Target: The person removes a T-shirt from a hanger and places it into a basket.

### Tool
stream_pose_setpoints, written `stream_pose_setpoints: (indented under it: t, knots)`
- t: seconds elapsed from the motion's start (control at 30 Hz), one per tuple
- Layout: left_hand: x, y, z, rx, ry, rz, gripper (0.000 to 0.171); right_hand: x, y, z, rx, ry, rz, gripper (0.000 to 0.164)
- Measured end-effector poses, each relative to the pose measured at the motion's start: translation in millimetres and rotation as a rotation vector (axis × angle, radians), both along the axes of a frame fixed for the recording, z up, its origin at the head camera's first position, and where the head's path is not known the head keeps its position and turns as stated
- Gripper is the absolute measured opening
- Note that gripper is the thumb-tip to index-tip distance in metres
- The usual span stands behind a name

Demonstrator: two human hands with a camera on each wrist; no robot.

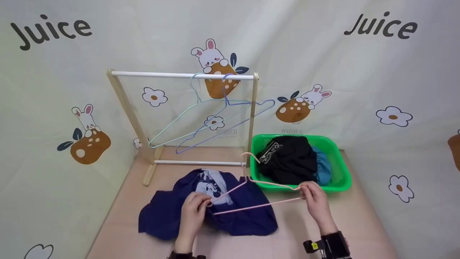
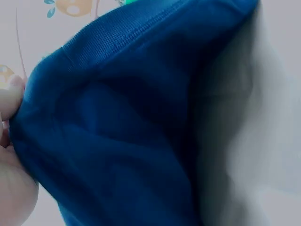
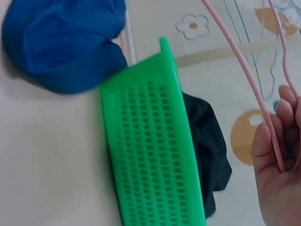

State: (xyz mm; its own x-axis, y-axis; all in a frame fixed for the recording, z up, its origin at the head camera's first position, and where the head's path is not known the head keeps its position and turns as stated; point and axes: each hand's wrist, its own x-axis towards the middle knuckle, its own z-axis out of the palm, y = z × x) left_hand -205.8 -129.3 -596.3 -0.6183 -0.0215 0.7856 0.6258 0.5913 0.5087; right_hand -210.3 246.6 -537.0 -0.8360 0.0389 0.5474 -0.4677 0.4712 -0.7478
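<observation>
A pink clothes hanger (image 1: 257, 206) is held up over a navy shirt (image 1: 244, 219) with a white cartoon print, its hook upward. My left hand (image 1: 194, 212) pinches the hanger's left end, low over the shirt. In the left wrist view, the fabric of the navy shirt (image 2: 108, 127) fills much of the picture, right beside the left hand (image 2: 16, 183); whether it also grips cloth I cannot tell. My right hand (image 1: 316, 201) holds the hanger's right end between thumb and fingers, and the right wrist view shows both pink wires entering that hand (image 3: 282, 183).
A green basket (image 1: 341, 162) at the back right contains a black garment (image 1: 294, 162) and a blue one (image 1: 323, 167). Behind the shirt stands a wooden rack (image 1: 129, 115), with a mint hanger (image 1: 174, 124) and a purple hanger (image 1: 205, 138) on its white rod (image 1: 151, 74).
</observation>
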Motion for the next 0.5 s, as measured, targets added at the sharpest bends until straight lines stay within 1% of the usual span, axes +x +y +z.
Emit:
stream_pose_setpoints:
  t: [0.07, 0.17, 0.27, 0.33, 0.4, 0.43, 0.5]
  knots:
    - [-1.4, -5, -2.9, 0.011, -0.006, 0.031, 0.024, 1.1, 10, 3.8, 0.014, 0.024, -0.045, 0.014]
    - [-1.9, -10, -6.1, 0.014, -0.031, 0.109, 0.024, 3.2, 23, 8.5, 0.007, 0.049, -0.095, 0.015]
    - [-1.0, -13, -8.5, 0.010, -0.076, 0.200, 0.022, 6.3, 33, 11.6, -0.037, 0.043, -0.139, 0.016]
    - [-0.1, -13, -8.5, 0.014, -0.101, 0.243, 0.026, 7.9, 35, 12.3, -0.070, 0.031, -0.157, 0.016]
    - [1.0, -11, -7.2, 0.028, -0.120, 0.251, 0.038, 8.4, 34, 12.5, -0.085, 0.029, -0.168, 0.017]
    - [1.4, -10, -6.1, 0.031, -0.123, 0.243, 0.045, 8.0, 32, 12.1, -0.087, 0.036, -0.168, 0.017]
    - [1.6, -8, -3.5, 0.030, -0.132, 0.209, 0.051, 6.8, 29, 11.2, -0.075, 0.057, -0.162, 0.017]
